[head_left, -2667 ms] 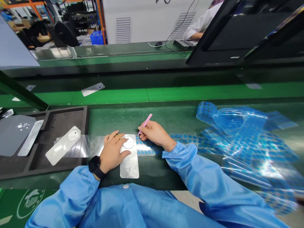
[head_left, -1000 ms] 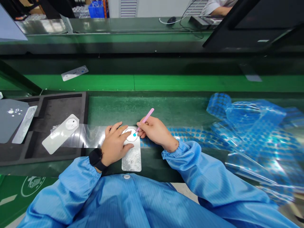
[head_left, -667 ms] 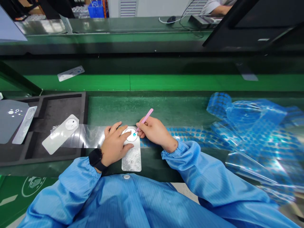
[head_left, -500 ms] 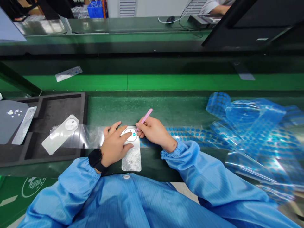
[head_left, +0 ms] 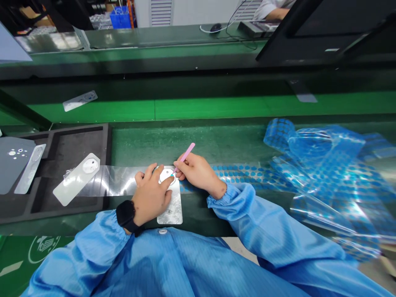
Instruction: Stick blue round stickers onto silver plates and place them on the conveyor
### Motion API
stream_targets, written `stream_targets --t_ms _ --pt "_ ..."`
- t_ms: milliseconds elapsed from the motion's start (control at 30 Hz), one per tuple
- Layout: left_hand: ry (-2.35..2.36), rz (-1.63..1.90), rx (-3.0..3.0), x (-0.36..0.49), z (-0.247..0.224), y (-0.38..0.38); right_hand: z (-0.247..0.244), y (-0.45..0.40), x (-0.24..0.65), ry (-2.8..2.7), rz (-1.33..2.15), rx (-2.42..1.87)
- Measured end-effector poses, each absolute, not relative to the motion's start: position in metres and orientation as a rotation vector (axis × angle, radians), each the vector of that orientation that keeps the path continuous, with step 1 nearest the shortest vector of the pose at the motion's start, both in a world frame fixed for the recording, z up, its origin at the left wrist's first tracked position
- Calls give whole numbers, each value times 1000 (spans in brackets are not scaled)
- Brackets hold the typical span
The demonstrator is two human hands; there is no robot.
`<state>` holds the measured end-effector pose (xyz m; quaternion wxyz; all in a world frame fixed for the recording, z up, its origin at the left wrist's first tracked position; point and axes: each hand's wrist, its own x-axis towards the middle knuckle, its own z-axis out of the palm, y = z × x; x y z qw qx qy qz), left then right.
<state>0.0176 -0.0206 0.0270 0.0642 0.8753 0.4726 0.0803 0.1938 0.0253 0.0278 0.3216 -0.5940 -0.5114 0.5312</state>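
Note:
A silver rectangular plate (head_left: pixel 171 205) with a white round-cornered area at its top lies in front of me. My left hand (head_left: pixel 151 190), fingers apart, rests on the plate's left side, its index finger on the white area by a small blue piece (head_left: pixel 171 176). Pinched in my right hand (head_left: pixel 198 171) is a pair of pink tweezers (head_left: pixel 187 152), tip down at that piece. A clear strip with blue dots (head_left: pixel 244 173) runs beneath the plate and both hands.
On the left, a black foam tray (head_left: pixel 108 140) holds a similar plate (head_left: pixel 72 185), a narrow plate and a grey sheet. Crumpled blue-dotted film (head_left: pixel 328 165) lies on the right. Two more plates lie on the belt behind. A person's arm shows at the far top.
My left index finger has moved over the blue piece and now covers more of it. The tweezers' tip has shifted slightly toward that finger. The whole view has shifted a little.

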Motion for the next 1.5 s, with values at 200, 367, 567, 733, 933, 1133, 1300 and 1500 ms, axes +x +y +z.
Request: stream_targets --t_ms 200,367,567,733,933,1133,1300,1500 --pt "1447 211 2665 21 25 -22 27 19 197 -1365 1353 -1509" --pt "1438 199 2650 20 26 -22 21 15 196 -1525 1227 -1479" --pt "1446 190 2652 20 25 -23 15 13 197 -1620 1122 -1460" --pt "1450 177 2680 21 24 -23 13 11 197 -1707 1038 -1433" --pt "1448 170 2690 21 23 -23 15 7 200 -1851 878 -1431" --pt "1456 180 2691 22 23 -24 15 3 202 -2082 644 -1389" --pt "1454 210 2669 21 20 -24 12 -1 203 -2090 580 -1340" --pt "1580 311 2610 21 21 -30 21 7 205 -1771 808 -1422"
